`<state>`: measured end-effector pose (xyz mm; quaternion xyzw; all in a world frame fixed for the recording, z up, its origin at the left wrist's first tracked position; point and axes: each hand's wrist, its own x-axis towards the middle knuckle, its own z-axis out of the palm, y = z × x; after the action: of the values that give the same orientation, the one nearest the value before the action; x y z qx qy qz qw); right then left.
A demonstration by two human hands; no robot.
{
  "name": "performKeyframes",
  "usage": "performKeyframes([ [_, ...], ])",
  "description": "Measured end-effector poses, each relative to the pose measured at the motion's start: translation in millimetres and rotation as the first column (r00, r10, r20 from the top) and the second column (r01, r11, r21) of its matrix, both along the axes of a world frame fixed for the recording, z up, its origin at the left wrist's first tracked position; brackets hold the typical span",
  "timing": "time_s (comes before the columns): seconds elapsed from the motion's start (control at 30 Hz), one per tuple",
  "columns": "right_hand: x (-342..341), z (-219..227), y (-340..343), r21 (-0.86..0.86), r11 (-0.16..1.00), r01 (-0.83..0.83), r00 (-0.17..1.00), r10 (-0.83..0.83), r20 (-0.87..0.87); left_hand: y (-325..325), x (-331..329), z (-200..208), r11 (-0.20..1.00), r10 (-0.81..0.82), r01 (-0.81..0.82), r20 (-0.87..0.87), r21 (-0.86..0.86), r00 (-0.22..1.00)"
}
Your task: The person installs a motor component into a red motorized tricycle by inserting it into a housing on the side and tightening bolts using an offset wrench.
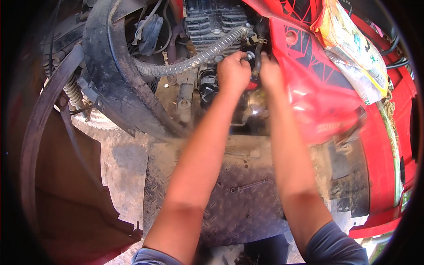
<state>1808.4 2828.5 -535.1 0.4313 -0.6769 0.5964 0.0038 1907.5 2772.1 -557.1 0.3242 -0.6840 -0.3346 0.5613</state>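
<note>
Both my arms reach forward to a finned engine (pixel 215 26) beside a red body panel (pixel 309 84). My left hand (pixel 234 73) is closed, fingers curled by a small shiny metal part below the end of a clear ribbed hose (pixel 190 57). What lies inside its grip is hidden. Just to the right, my right hand (pixel 270 73) has its fingers bent at a dark upright hose (pixel 257 64), close against the red panel. Its fingertips are mostly out of sight, and I cannot make out what they hold. A small red part shows between the two hands.
A wrench (pixel 249 186) lies on the patterned metal floor plate (pixel 176 176) under my arms. A black curved fender (pixel 115 75) stands left of the engine. On the red bodywork at upper right rests a colourful plastic bag (pixel 353 53). A brown panel (pixel 66 168) fills the lower left.
</note>
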Motion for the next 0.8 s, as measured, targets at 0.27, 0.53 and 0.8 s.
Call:
performKeyframes([
  [0.27,28.9,-5.8,35.6,0.054,0.998,0.042,0.978,-0.052,0.202,-2.9,-1.5,-4.6,0.996,0.025,-0.033,-0.094,-0.086,0.995],
  [0.53,-2.2,10.1,-14.1,-0.093,0.976,-0.197,0.796,0.214,0.566,-6.0,-3.2,-7.8,0.998,-0.063,0.058,-0.138,-0.035,0.988],
  [0.8,-28.1,-0.3,-33.3,-0.172,0.943,-0.284,0.781,0.332,0.53,-10.2,-1.8,-7.5,0.986,-0.155,0.164,-0.206,0.026,0.966],
])
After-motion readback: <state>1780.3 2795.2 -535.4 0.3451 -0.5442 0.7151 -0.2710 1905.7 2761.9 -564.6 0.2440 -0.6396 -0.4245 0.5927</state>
